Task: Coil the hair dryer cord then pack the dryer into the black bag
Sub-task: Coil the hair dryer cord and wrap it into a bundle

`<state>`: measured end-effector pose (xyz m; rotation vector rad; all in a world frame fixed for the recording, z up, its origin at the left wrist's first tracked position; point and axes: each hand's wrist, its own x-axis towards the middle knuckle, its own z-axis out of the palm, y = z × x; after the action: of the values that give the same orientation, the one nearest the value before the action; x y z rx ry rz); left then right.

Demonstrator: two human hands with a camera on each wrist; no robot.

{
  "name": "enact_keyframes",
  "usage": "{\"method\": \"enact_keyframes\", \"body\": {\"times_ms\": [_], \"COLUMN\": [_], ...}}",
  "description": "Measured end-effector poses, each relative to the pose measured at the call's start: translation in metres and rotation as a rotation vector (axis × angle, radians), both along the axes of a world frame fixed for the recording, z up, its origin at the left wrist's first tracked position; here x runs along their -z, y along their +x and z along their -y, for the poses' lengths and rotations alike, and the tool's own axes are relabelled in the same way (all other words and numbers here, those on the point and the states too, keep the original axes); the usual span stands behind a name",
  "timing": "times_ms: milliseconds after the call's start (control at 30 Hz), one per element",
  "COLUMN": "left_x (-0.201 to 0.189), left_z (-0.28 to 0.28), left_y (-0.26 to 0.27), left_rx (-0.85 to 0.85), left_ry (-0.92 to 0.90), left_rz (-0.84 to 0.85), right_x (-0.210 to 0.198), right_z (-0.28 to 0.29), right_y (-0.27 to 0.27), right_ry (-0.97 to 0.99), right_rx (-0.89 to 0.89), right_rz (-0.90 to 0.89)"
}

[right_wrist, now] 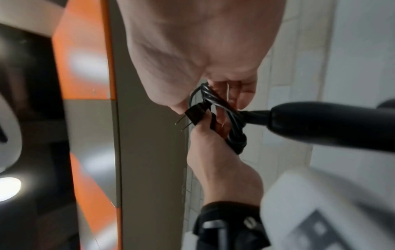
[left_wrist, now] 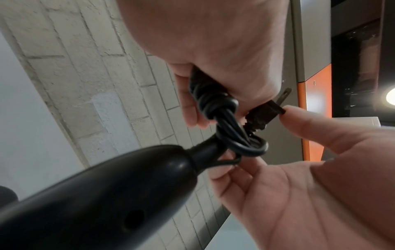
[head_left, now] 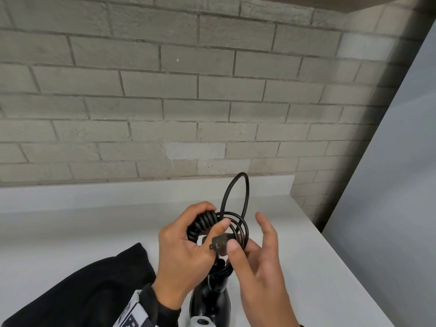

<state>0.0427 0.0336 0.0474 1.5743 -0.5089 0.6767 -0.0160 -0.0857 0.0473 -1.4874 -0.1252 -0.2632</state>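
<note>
My left hand (head_left: 186,246) grips the wound bundle of black cord (head_left: 204,221) above the white counter, fingers curled over it. One loose loop of cord stands up behind the bundle. My right hand (head_left: 252,258) pinches the plug (head_left: 219,244) with its thumb on top, other fingers behind the loops, index finger stretched out. The black hair dryer (head_left: 210,300) hangs below both hands, handle end up. In the left wrist view the cord (left_wrist: 215,108) runs from the dryer's handle (left_wrist: 96,194) past the plug (left_wrist: 264,114). The black bag (head_left: 94,286) lies at lower left.
A white counter (head_left: 82,232) runs along a grey brick wall (head_left: 165,102). A pale panel (head_left: 389,185) closes the right side. An orange and grey cabinet (right_wrist: 85,67) shows in the right wrist view.
</note>
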Motion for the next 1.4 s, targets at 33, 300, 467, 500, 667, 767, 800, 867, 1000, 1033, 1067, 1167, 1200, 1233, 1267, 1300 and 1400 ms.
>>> {"method": "enact_keyframes", "body": {"times_ms": [33,300,467,500,667,767,800,867,1000,1033,1067,1167,1200,1233,1267,1300,1400], "left_x": [0.000,0.001,0.001,0.001,0.003,0.001,0.001,0.001,0.002,0.002,0.001,0.001,0.001,0.001,0.000,0.000,-0.001], "left_z": [0.000,-0.003,-0.003,-0.002,-0.004,-0.004,-0.003,-0.003,-0.004,-0.005,-0.005,-0.006,-0.006,-0.006,-0.006,-0.006,-0.003], "left_y": [0.000,0.000,0.002,0.002,0.007,0.006,0.005,0.003,0.003,0.004,0.004,0.003,0.003,0.003,0.003,0.003,0.002], "left_rx": [0.006,0.003,-0.030,-0.024,-0.082,-0.088,-0.084,-0.085,-0.108,-0.114,-0.117,-0.115,-0.112,-0.110,-0.106,-0.099,-0.072], "left_ry": [-0.001,-0.004,0.010,0.003,-0.001,0.005,0.008,0.015,0.026,0.026,0.027,0.031,0.036,0.041,0.043,0.039,0.038], "left_rz": [-0.004,-0.001,0.033,0.031,0.005,0.009,0.009,0.013,-0.005,-0.009,-0.011,-0.013,-0.012,-0.012,-0.013,-0.016,-0.023], "right_x": [0.002,0.000,-0.017,-0.027,-0.089,-0.105,-0.101,-0.079,-0.036,-0.032,-0.030,-0.027,-0.028,-0.030,-0.034,-0.039,-0.056], "right_z": [0.001,0.018,0.035,0.036,0.055,0.062,0.061,0.056,0.045,0.042,0.041,0.038,0.038,0.038,0.038,0.038,0.038], "right_y": [-0.002,-0.001,0.006,0.005,-0.006,-0.003,0.001,0.012,0.028,0.029,0.030,0.030,0.029,0.027,0.024,0.020,0.011], "right_ry": [-0.066,-0.640,-1.015,-0.949,-0.365,-0.544,-0.671,-0.872,-0.865,-0.828,-0.807,-0.929,-0.977,-0.984,-0.946,-0.876,-0.577], "right_rx": [0.015,0.019,0.336,0.359,0.156,0.019,-0.017,-0.091,-0.085,-0.068,-0.054,0.000,0.023,0.025,0.005,-0.022,-0.103], "right_rz": [0.059,0.314,0.543,0.545,0.527,0.478,0.443,0.353,0.402,0.423,0.442,0.541,0.583,0.600,0.588,0.559,0.480]}}
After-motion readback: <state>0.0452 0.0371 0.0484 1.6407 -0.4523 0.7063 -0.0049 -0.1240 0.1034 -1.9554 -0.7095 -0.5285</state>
